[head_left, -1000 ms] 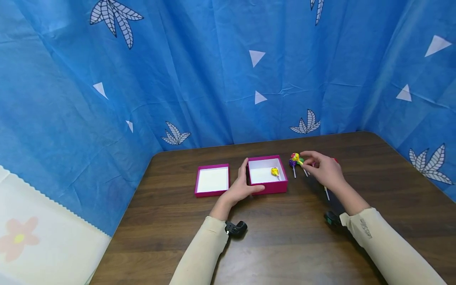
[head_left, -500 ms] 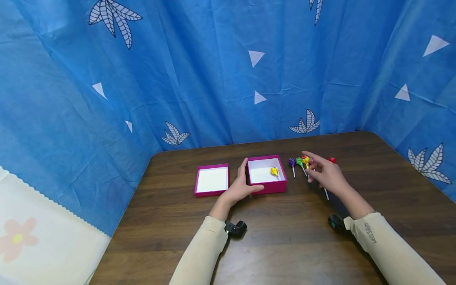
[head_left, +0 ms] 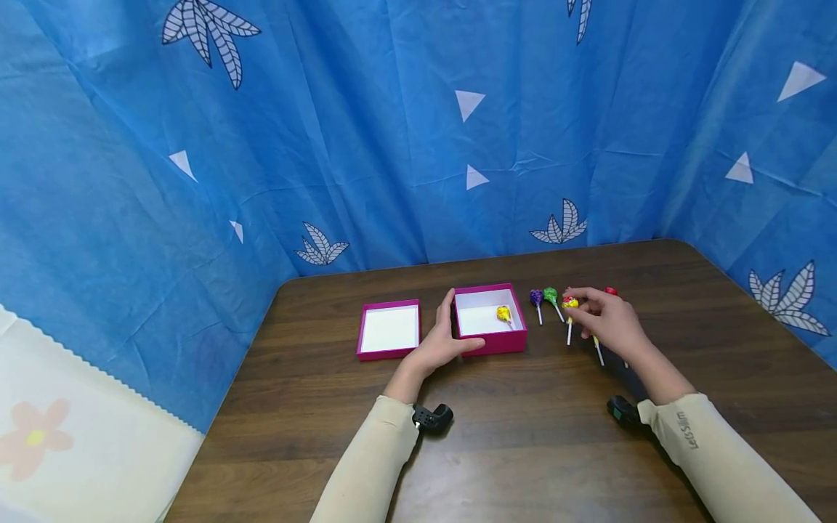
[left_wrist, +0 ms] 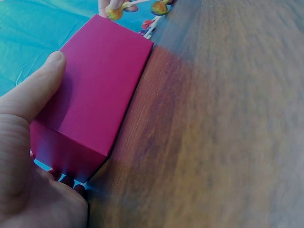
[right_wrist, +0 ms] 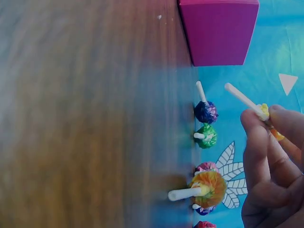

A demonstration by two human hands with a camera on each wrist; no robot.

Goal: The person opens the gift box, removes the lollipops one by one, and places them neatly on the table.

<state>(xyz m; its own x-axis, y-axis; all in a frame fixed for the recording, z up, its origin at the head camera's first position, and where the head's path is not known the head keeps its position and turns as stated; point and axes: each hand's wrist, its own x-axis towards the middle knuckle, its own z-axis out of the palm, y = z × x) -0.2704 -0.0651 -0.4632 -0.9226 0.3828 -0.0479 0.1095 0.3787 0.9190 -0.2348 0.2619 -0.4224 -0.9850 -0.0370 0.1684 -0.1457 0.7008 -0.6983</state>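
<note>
My left hand (head_left: 439, 347) grips a magenta box (head_left: 493, 344) with a white inside, thumb on its front wall and fingers along its left side. In the left wrist view the thumb presses that wall. A yellow-wrapped lollipop (head_left: 503, 314) lies in the box, at the right. Between thumb and fingertips, my right hand (head_left: 608, 319) pinches another yellow lollipop (head_left: 571, 303) with red on top. Its white stick (right_wrist: 243, 99) shows in the right wrist view, while fingers hide part of its head. Purple (head_left: 536, 297) and green (head_left: 551, 294) lollipops lie between box and right hand.
A shallow magenta lid (head_left: 390, 356), white inside up, lies left of the box. Beyond the right hand is a red lollipop (head_left: 611, 290). An orange-yellow lollipop (right_wrist: 211, 187) lies near pink and purple ones. A blue curtain (head_left: 392, 145) hangs behind the wooden table (head_left: 497, 436).
My right hand has carried the yellow lollipop to the right, from above the purple and green ones, away from the box. The left hand and box have stayed put.
</note>
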